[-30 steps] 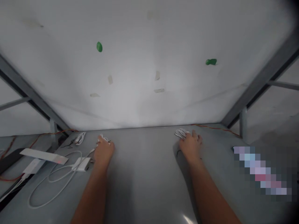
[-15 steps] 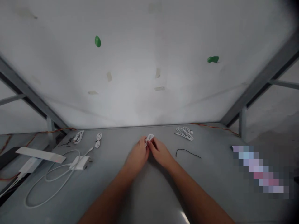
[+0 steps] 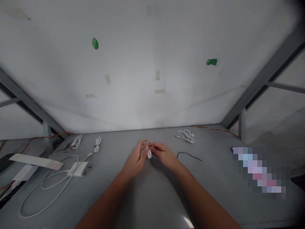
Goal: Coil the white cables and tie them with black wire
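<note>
- Small coiled white cable (image 3: 149, 154): I see it pinched between both hands near the middle of the grey tabletop (image 3: 209, 194), and I can't tell whether it touches the surface.
- Left hand (image 3: 134, 158): narrowly closed, its fingers curled toward the coil and gripping its left side.
- Right hand (image 3: 164, 154): also narrowly closed, its fingertips meeting the coil from the other side, just beside the left hand's fingers.
- Near the far edge, right of my hands, I have a looser white cable bundle (image 3: 185, 136). Just nearer to me lies a thin black wire (image 3: 189, 156).
- Toward the far left corner I see two small white cable coils (image 3: 97, 145) (image 3: 76, 142), well apart from the hands.
- Near the left edge sits a white power adapter (image 3: 77, 169), with a long white cable (image 3: 45, 187) looping across the tabletop beside it.
- Beyond the left edge, a flat white strip (image 3: 35, 161) and a white block (image 3: 25, 172) lie lower down.
- An orange wire (image 3: 215, 128) runs along the far edge.
- Behind the tabletop rises a white board (image 3: 152, 47) with green marks (image 3: 95, 43) and tape strips (image 3: 108, 79), braced by grey metal struts (image 3: 274, 76).
- A pixelated patch (image 3: 258, 171) hides part of the right side.
</note>
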Demonstrator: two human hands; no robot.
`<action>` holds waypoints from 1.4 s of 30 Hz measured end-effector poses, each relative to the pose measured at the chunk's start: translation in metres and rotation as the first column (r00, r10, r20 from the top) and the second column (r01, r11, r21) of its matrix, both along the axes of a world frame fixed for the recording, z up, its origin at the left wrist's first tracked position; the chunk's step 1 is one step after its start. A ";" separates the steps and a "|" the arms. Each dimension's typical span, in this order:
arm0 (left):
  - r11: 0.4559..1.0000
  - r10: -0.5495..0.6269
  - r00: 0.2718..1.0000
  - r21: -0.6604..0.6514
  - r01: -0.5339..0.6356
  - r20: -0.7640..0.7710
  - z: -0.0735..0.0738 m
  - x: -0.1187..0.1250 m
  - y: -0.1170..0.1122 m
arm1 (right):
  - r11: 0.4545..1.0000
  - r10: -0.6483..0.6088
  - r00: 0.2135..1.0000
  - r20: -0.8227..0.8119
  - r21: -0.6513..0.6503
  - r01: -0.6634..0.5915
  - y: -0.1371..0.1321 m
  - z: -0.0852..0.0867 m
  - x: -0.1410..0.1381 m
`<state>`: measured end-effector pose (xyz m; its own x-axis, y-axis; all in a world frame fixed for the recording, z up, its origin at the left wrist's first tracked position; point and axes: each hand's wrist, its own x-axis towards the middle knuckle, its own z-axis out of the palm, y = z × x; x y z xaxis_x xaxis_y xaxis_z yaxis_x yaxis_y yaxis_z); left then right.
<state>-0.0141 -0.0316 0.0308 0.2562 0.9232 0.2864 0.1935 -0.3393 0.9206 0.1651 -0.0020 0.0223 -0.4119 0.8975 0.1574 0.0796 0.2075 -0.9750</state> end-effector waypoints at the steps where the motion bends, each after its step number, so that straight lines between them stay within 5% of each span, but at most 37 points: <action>1: 0.999 -0.035 0.999 -0.042 0.035 0.013 -0.002 0.000 0.000 | 1.000 -0.014 0.999 0.030 0.025 0.013 -0.002 0.003 0.001; 4: 0.963 -0.079 0.983 -0.241 0.119 0.166 -0.006 0.006 0.001 | 0.993 -0.053 0.992 0.116 0.108 0.041 -0.009 0.012 0.002; 7: 0.881 -0.005 0.922 -0.435 0.188 0.387 -0.003 0.010 0.006 | 0.976 -0.100 0.977 0.190 0.207 0.060 -0.015 0.018 0.002; 11: 0.960 0.157 0.854 -0.279 -0.015 0.496 0.008 0.002 0.008 | 0.968 -0.171 0.933 0.315 0.229 0.100 -0.017 0.020 0.002; 15: 0.998 -0.057 0.998 0.036 0.055 0.041 0.009 -0.004 -0.001 | 0.992 -0.041 0.982 0.186 0.124 0.018 -0.015 0.017 0.002; 18: 0.981 -0.082 0.951 0.142 0.130 -0.298 0.003 -0.001 -0.005 | 0.997 -0.003 0.996 0.092 0.076 -0.004 -0.011 0.013 0.002; 22: 0.958 -0.039 0.902 0.239 0.156 -0.430 -0.006 0.000 0.001 | 0.998 0.061 0.998 -0.018 -0.024 -0.062 -0.009 0.008 0.004; 26: 0.959 -0.022 0.918 0.251 0.131 -0.395 -0.011 -0.003 0.004 | 0.989 0.147 0.989 -0.035 -0.023 -0.148 -0.012 0.018 0.009; 30: 0.980 0.200 0.979 -0.006 -0.201 -0.029 -0.009 0.003 0.005 | 0.994 0.029 0.981 0.193 0.102 -0.049 -0.018 0.038 0.019; 32: 0.929 0.340 0.911 -0.232 -0.288 0.233 -0.006 0.001 0.010 | 0.987 -0.042 0.948 0.314 0.161 -0.009 -0.019 0.045 0.030; 35: 0.861 0.457 0.756 -0.446 -0.244 0.468 -0.002 -0.012 0.022 | 0.994 -0.072 0.885 0.459 0.106 0.026 -0.018 0.050 0.062; 38: 0.812 0.500 0.716 -0.551 -0.193 0.486 -0.005 -0.029 0.032 | 0.989 -0.055 0.776 0.629 -0.075 0.131 -0.017 0.044 0.111; 40: 0.803 0.486 0.755 -0.567 -0.185 0.441 -0.008 -0.032 0.035 | 0.973 -0.078 0.731 0.677 -0.107 0.203 -0.015 0.038 0.143; 42: 0.828 0.436 0.837 -0.511 -0.230 0.330 -0.012 -0.029 0.035 | 0.937 -0.243 0.688 0.684 -0.019 0.349 -0.011 0.032 0.164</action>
<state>-0.0431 0.0033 0.0192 -0.1402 0.9771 -0.1599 -0.2167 0.1273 0.9679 0.3291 -0.0131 0.0548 -0.0698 0.9804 -0.1840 0.7476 -0.0707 -0.6604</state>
